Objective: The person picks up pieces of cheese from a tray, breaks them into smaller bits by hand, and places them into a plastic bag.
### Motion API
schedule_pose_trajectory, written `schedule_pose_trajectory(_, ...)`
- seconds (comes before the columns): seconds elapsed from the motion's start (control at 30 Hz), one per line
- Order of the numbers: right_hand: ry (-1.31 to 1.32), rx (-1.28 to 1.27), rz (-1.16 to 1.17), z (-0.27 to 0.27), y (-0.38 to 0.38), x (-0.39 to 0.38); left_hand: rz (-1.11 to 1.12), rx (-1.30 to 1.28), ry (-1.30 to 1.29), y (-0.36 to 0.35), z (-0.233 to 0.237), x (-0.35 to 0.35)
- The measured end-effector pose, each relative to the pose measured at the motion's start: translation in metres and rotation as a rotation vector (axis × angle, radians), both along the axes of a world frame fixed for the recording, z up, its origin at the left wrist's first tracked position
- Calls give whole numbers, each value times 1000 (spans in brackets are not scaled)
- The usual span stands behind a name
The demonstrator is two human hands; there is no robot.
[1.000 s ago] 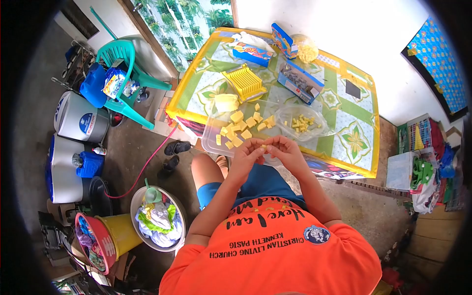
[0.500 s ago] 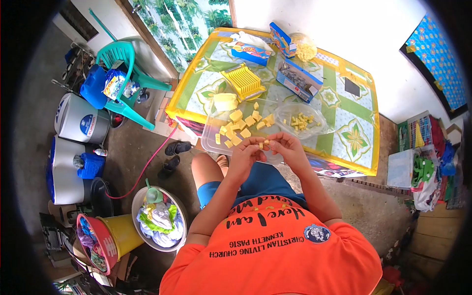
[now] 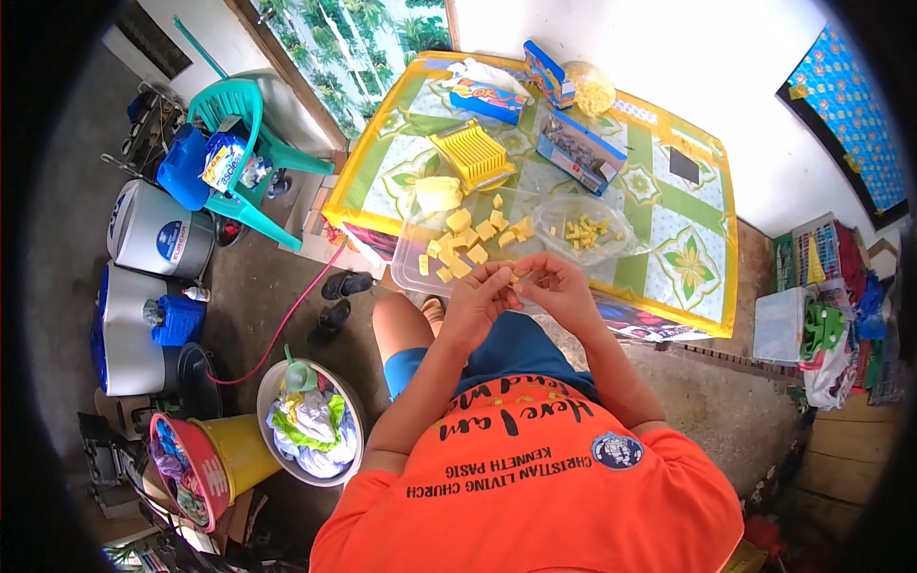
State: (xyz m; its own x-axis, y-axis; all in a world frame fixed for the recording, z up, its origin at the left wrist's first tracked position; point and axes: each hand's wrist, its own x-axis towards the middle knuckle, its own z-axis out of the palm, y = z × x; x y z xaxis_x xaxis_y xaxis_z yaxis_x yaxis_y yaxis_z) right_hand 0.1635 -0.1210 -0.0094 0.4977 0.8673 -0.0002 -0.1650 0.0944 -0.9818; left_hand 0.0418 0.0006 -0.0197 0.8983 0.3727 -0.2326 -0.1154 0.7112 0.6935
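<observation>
My left hand (image 3: 485, 296) and my right hand (image 3: 554, 286) meet at the table's near edge, fingers pinched around a small yellow piece (image 3: 515, 279) that both seem to touch. Just beyond them, a clear plastic tray (image 3: 411, 258) holds several yellow chunks (image 3: 459, 221). A larger yellow block (image 3: 438, 194) lies at its far left corner. To the right, a clear bag or container (image 3: 626, 234) holds small yellow cubes (image 3: 586, 231). Behind the tray is a yellow slotted rack (image 3: 474, 156).
On the patterned tablecloth (image 3: 690, 269) stand an open blue box (image 3: 581, 153), two more blue boxes (image 3: 487, 100) and a bag of yellow pieces (image 3: 592, 94). A green chair (image 3: 229, 105) is left; a laundry basin (image 3: 310, 425) sits on the floor.
My fingers have closed in around the small yellow piece, which shows less now. Both hands have shifted only slightly.
</observation>
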Motion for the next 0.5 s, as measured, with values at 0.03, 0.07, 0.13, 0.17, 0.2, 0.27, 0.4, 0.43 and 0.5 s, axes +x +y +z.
schedule_pose_trajectory(0.03, 13, -1, 2, 4, 0, -1, 1, 24, -3, 0, -2, 0)
schedule_pose_trajectory(0.07, 27, -1, 4, 8, 0, -3, 6, 23, -4, 1, -4, 0)
schedule_pose_trajectory(0.13, 45, 36, -22, 8, 2, -4, 15, 20, -6, 3, -6, 1)
schedule_pose_trajectory(0.17, 49, 73, -50, 3, 4, -3, 20, -15, -1, 4, -5, 1)
schedule_pose_trajectory(0.2, 53, 111, -78, 1, 6, -1, 25, -50, 3, 5, -1, 0)
schedule_pose_trajectory(0.27, 31, 35, -89, 3, 3, 4, 33, -104, 11, 5, 4, 0)
schedule_pose_trajectory(0.4, 18, -46, -115, 1, -1, 9, 36, -177, 8, 5, 2, 1)
schedule_pose_trajectory(0.43, 22, -42, -118, 1, -1, 9, 35, -194, 2, 5, 1, 1)
schedule_pose_trajectory(0.5, 30, -35, -124, 0, -1, 10, 28, -207, -20, 5, 2, 1)
